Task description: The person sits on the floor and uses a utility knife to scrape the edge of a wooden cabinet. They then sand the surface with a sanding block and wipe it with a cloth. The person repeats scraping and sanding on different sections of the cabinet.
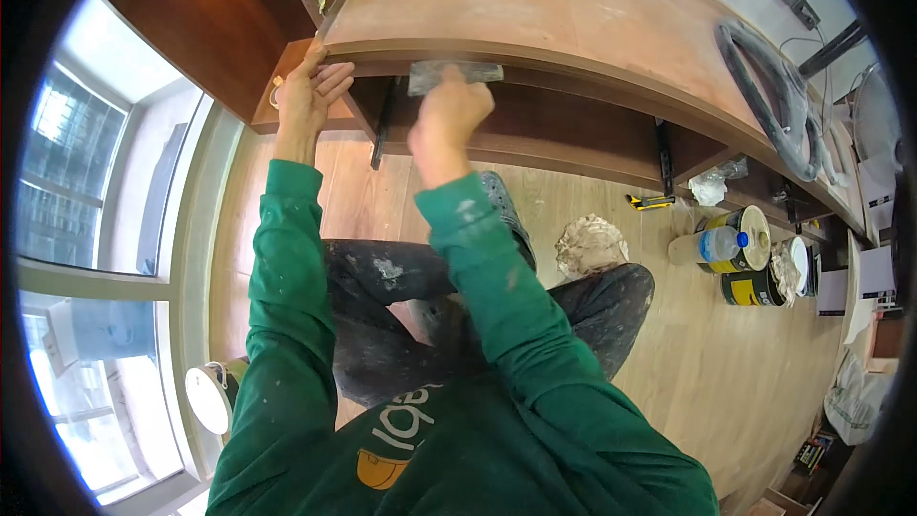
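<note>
My right hand point(451, 124) is closed on a flat grey rectangular pad point(428, 78), smeared by motion, so its exact kind is unclear. The pad lies against the front edge of a brown wooden desktop point(573, 10), above an open drawer bay point(535, 115). Beside the upright corner of the same furniture, my left hand point(310, 96) has its fingers apart and holds nothing. Its fingertips are at the left end of the desktop's edge. Pale dusty patches show on the desktop.
A crumpled pale bundle point(592, 247) and a yellow-black utility knife point(650, 202) lie on the wooden floor. Buckets point(750, 289) and a plastic bottle point(722, 244) stand at right. A grey hose point(764, 86) coils on the desktop. A white-lidded bucket point(208, 399) stands by the window.
</note>
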Available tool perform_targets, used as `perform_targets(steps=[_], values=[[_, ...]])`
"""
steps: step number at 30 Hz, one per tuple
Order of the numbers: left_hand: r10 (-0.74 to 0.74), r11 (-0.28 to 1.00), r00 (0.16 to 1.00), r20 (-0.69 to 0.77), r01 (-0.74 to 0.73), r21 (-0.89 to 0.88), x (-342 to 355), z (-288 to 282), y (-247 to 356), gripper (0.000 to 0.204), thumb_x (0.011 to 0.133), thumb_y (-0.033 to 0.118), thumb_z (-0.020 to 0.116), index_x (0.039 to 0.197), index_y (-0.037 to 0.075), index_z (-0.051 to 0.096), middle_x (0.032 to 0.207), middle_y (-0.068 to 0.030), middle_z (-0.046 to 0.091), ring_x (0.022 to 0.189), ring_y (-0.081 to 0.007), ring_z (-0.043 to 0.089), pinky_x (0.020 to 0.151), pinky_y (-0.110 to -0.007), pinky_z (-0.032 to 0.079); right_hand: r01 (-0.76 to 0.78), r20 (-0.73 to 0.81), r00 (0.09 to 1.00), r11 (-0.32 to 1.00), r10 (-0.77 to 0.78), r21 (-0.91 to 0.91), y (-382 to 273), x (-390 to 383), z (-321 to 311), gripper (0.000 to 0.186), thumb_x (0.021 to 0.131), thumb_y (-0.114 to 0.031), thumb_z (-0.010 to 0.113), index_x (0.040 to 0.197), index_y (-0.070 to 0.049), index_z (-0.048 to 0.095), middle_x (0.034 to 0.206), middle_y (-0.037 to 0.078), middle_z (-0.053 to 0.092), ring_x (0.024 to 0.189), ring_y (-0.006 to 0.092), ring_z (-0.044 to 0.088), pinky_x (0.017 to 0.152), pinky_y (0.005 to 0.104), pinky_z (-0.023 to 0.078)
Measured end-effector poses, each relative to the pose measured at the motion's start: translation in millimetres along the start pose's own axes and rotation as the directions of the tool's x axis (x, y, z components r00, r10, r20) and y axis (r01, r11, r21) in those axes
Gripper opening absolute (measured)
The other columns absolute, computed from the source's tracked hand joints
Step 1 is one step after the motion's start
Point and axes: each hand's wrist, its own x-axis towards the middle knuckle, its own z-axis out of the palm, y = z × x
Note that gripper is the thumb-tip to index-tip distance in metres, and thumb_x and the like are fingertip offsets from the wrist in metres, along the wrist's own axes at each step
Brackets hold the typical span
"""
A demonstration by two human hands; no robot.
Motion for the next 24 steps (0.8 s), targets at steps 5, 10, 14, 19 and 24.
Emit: perform_targets(steps=[5, 10, 14, 19, 24], values=[[-0.007, 1.0, 1.0, -0.013, 0.007, 0.023, -3.0, -9.1, 4.4, 0.033, 0.094, 0.02, 0.057, 0.118, -0.003, 0.054, 0.095, -0.0214, 0.063, 0.091, -0.0332, 0.068, 0.079, -0.042, 0.059, 0.03, -0.019, 0.999, 0.997, -0.031, -0.066, -34.3, 21.4, -17.4, 0.012, 0.085, -0.004, 0.056, 0.082, 0.007, 0.06, 0.08, 0.013, 0.065, 0.07, 0.0203, 0.061, 0.065, 0.0388, 0.05], [-0.031, 0.997, 1.0, -0.002, 0.031, 0.073, 4.6, -11.6, 4.8, 0.032, 0.094, 0.021, 0.058, 0.113, -0.005, 0.054, 0.105, -0.0252, 0.061, 0.097, -0.0346, 0.067, 0.08, -0.041, 0.058, 0.06, 0.003, 0.998, 0.972, -0.061, -0.226, -0.3, -10.1, -10.9, 0.012, 0.082, -0.005, 0.058, 0.087, 0.005, 0.064, 0.083, 0.014, 0.067, 0.076, 0.0245, 0.065, 0.069, 0.0401, 0.051], [0.026, 0.999, 0.999, -0.034, -0.027, -0.018, -10.3, 6.9, -10.4, 0.038, 0.094, 0.024, 0.057, 0.112, -0.008, 0.048, 0.11, -0.0275, 0.06, 0.102, -0.0368, 0.065, 0.082, -0.042, 0.057, -0.094, 0.075, 0.993, 0.995, 0.092, 0.021, -67.2, 23.5, -114.5, 0.01, 0.082, -0.002, 0.059, 0.091, 0.002, 0.062, 0.09, 0.01, 0.066, 0.079, 0.0221, 0.064, 0.068, 0.0365, 0.05], [-0.126, 0.975, 0.965, 0.23, 0.162, -0.149, -51.0, 73.5, -44.2, 0.05, 0.096, 0.028, 0.054, 0.123, -0.011, 0.038, 0.122, -0.0292, 0.054, 0.115, -0.0364, 0.058, 0.097, -0.046, 0.048, -0.116, -0.029, 0.993, 0.993, 0.116, 0.008, -91.4, 44.7, -148.5, 0.015, 0.084, 0.0, 0.058, 0.099, 0.001, 0.059, 0.095, 0.009, 0.064, 0.086, 0.0225, 0.064, 0.073, 0.037, 0.052], [-0.245, 0.936, 0.921, 0.304, 0.306, -0.175, -80.1, 136.3, -65.5, 0.054, 0.094, 0.024, 0.055, 0.129, -0.012, 0.035, 0.126, -0.0272, 0.053, 0.117, -0.0344, 0.056, 0.096, -0.045, 0.047, -0.071, 0.042, 0.997, 0.975, 0.064, 0.209, -89.2, 78.7, -121.1, 0.021, 0.086, 0.001, 0.055, 0.107, 0.0, 0.056, 0.103, 0.011, 0.061, 0.092, 0.0262, 0.063, 0.081, 0.0435, 0.053]])
